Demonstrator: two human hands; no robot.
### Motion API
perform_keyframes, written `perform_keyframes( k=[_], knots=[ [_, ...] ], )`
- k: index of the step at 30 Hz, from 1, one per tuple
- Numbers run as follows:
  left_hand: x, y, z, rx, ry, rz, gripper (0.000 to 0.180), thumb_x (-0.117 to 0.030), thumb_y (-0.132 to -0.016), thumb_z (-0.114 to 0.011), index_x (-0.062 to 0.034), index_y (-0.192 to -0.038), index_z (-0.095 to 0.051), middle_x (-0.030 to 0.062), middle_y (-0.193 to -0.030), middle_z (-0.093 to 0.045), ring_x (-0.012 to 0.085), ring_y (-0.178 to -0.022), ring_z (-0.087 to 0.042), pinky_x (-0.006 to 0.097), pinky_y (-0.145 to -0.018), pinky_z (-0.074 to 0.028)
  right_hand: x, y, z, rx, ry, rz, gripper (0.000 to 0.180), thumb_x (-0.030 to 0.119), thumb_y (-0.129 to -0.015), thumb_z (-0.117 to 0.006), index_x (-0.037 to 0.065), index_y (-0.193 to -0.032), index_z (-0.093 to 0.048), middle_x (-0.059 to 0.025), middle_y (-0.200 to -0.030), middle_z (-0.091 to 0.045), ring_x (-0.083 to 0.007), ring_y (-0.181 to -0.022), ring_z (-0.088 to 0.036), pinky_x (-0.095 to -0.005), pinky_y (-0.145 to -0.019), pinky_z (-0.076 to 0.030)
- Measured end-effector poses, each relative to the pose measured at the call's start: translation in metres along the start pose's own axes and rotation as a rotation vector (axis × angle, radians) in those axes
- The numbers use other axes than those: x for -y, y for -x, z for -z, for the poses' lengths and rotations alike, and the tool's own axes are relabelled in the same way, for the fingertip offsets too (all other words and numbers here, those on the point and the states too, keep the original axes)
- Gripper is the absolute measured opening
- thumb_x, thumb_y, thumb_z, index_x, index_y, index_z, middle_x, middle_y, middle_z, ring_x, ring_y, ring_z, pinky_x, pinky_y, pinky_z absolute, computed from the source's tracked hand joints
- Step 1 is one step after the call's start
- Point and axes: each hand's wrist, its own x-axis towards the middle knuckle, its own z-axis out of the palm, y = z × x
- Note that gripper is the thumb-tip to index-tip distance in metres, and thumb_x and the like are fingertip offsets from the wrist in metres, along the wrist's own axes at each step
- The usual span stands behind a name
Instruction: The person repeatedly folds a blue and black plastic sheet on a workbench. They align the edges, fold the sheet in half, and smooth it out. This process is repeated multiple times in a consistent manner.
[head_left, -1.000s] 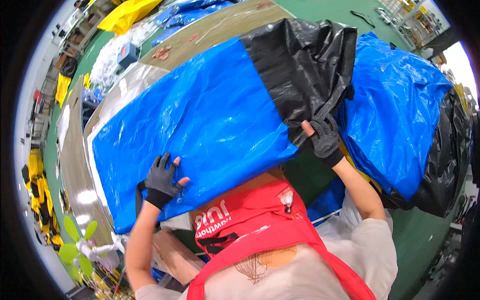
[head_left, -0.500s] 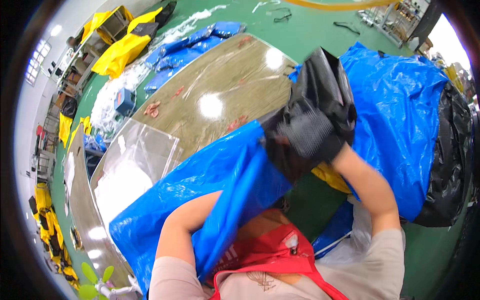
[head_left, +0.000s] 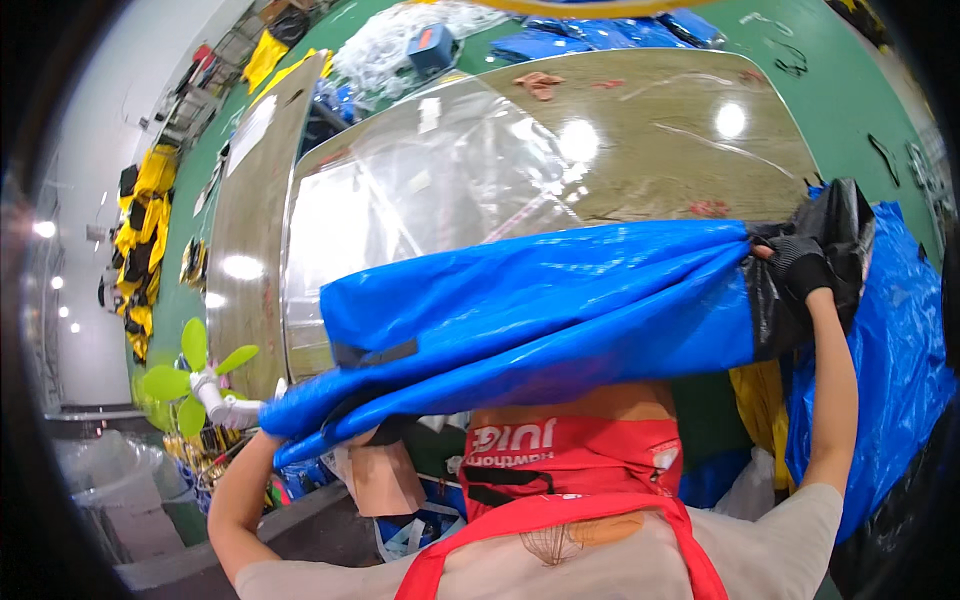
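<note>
A long blue plastic sheet piece (head_left: 560, 300) with a black end (head_left: 845, 225) is stretched across in front of my body. My right hand (head_left: 800, 265), in a dark fingerless glove, is closed on gathered material where blue meets black. On the left, my left forearm (head_left: 245, 485) runs up to the other end of the blue piece. Its folds cover my left hand, so the fingers do not show. A short dark strip (head_left: 375, 353) lies on the blue near that end. Behind it is a brown wood-patterned table (head_left: 660, 120), partly under clear plastic film (head_left: 450, 150).
More blue sheeting (head_left: 890, 370) is heaped at my right, with a yellow piece (head_left: 757, 410) beside it. A green-bladed fan (head_left: 200, 375) stands close on the left. A brown cardboard box (head_left: 385, 480) is below the left end. Beyond the table lie blue packages (head_left: 600, 35) and a blue box (head_left: 432, 48).
My view has turned left. The blue piece has gone from bunched and slanting to stretched sideways. My left arm has swung out left, and my right hand has moved right, lowering the black end.
</note>
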Motion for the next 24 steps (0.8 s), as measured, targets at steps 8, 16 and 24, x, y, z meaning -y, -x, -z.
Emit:
perform_keyframes(
  k=[8,16,24],
  knots=[
    [0.046,0.033,-0.136,-1.422,1.103,0.608,0.048,-0.037,-0.086,-0.065,-0.0050,-0.118,-0.051,0.0108,-0.116,-0.054,0.0226,-0.103,-0.053,0.035,-0.086,-0.044,0.040,0.004,0.024,0.042,-0.133,-0.139,0.051,0.049,-0.089,-0.048,0.003,-0.090,-0.070,-0.0211,-0.090,-0.066,-0.0359,-0.087,-0.063,-0.0419,-0.080,-0.047],
    [0.051,-0.031,-0.066,-0.472,0.245,1.433,0.076,-0.068,-0.079,-0.049,0.0002,-0.109,-0.063,0.0285,-0.108,-0.060,0.0415,-0.104,-0.056,0.046,-0.091,-0.042,0.073,0.026,0.000,0.125,-0.090,-0.193,0.057,0.056,-0.087,-0.045,0.006,-0.103,-0.069,-0.0186,-0.108,-0.064,-0.0328,-0.099,-0.062,-0.0394,-0.089,-0.045],
    [-0.188,-0.280,-0.065,-0.398,-0.112,-0.129,0.065,-0.049,-0.084,-0.054,-0.0097,-0.134,-0.044,0.0189,-0.138,-0.039,0.0393,-0.128,-0.033,0.057,-0.105,-0.019,0.090,0.017,0.004,0.127,-0.005,-0.159,0.059,0.058,-0.086,-0.045,0.006,-0.082,-0.072,-0.0162,-0.087,-0.068,-0.0321,-0.081,-0.066,-0.0421,-0.071,-0.049]
  ],
)
